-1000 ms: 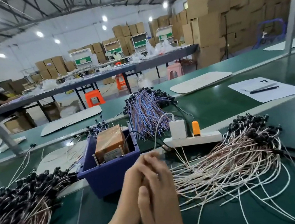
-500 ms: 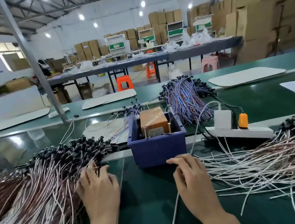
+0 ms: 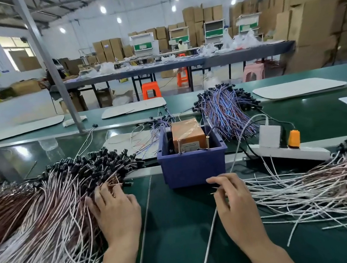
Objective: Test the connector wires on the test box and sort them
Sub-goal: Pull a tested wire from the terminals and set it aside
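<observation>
The test box (image 3: 188, 134), orange and wrapped in tape, sits inside a blue bin (image 3: 193, 169) at the middle of the green bench. My left hand (image 3: 115, 215) lies on the big left pile of white and brown connector wires (image 3: 52, 215), its fingertips at the stripped copper ends. My right hand (image 3: 234, 205) is just in front of the bin and pinches one white wire (image 3: 206, 247), which trails down toward me. A second spread of wires (image 3: 322, 184) with black connectors lies to the right.
Behind the bin lie a bundle of blue and purple wires (image 3: 225, 110) and a white power strip (image 3: 289, 152) with an adapter and an orange plug. A grey post (image 3: 52, 70) rises at the back left. White pads and paper sit on the far belt.
My hands, pressed together a second ago, have parted. The left went onto the left pile and crept up to the wire ends. The right stays before the bin, now pinching a wire.
</observation>
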Tool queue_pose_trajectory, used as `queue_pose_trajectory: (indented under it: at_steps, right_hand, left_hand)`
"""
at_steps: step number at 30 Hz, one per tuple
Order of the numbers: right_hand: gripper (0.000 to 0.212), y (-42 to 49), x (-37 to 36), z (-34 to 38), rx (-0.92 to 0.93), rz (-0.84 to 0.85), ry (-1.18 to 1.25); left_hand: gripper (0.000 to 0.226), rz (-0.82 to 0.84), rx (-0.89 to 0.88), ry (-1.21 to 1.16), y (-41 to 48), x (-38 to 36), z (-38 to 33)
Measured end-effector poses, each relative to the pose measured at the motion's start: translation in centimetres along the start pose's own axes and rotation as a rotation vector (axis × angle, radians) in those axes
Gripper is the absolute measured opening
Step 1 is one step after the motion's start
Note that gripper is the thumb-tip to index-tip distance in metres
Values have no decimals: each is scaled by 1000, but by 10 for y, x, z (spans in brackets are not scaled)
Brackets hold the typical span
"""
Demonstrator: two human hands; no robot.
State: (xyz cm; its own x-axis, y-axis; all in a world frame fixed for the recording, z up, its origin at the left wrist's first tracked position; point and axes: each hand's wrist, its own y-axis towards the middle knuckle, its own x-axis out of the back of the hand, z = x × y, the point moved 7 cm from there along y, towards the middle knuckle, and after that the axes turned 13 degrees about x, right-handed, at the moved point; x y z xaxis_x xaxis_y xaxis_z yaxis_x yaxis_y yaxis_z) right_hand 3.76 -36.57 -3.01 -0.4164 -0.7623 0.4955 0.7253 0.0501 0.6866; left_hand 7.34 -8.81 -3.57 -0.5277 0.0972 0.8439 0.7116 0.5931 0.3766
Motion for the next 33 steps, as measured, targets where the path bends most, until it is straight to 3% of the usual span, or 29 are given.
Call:
queue_pose_trajectory:
  at_steps: [12,17,22,26,29,33]
  right_hand:
    - [32,0,0,-5,-28,-20,67]
    - [32,0,0,-4,-21,-22,55]
    - [35,1,1,-8,-75,-46,132]
    - [38,1,4,-14,-258,-166,432]
    - [20,3,-1,-18,-375,-186,701]
    - [43,11,-10,-17,-513,-244,1182]
  left_hand:
    - [42,-21,-23,46,12,-5,-7]
    - [29,-86,-51,-44,12,0,-7]
    - [35,-145,-56,-269,8,15,-9]
    - [42,-167,-271,-571,-24,38,-31]
    - [45,-92,-505,-669,-66,51,-64]
    - [44,96,-918,-596,-129,51,-113]
